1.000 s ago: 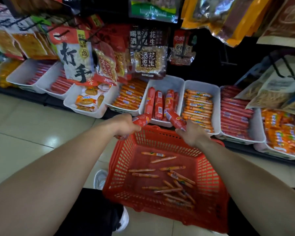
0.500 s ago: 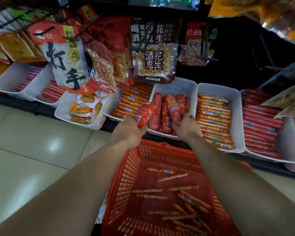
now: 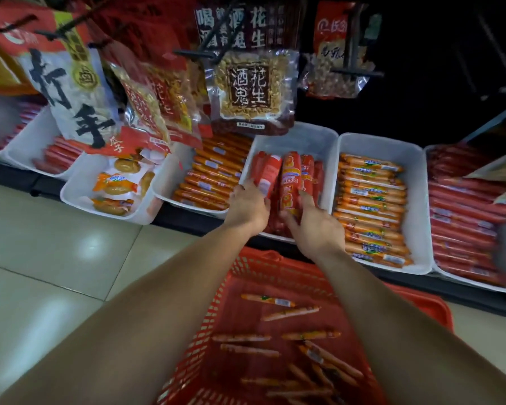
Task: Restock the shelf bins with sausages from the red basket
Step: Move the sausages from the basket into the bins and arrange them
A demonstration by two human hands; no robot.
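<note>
Both my hands are inside a white shelf bin (image 3: 310,141) of thick red sausages. My left hand (image 3: 247,207) holds a thick red sausage (image 3: 268,175) with a white label at the bin's left side. My right hand (image 3: 314,225) grips another thick sausage (image 3: 290,182), red and yellow, lying lengthwise among the others. Below my arms sits the red basket (image 3: 430,306), with several thin orange sausages (image 3: 268,300) scattered on its bottom.
White bins line the shelf: orange sausages (image 3: 214,176) left of the middle bin, orange ones (image 3: 371,206) right of it, red sticks (image 3: 465,226) far right, wrapped snacks (image 3: 114,188) farther left. Snack bags (image 3: 253,86) hang on hooks just above. Pale tiled floor (image 3: 56,249) lies left.
Both hands moved forward from above the basket into the middle bin, each carrying a thick sausage. The sausages now lie down among those in the bin. The view has moved closer.
</note>
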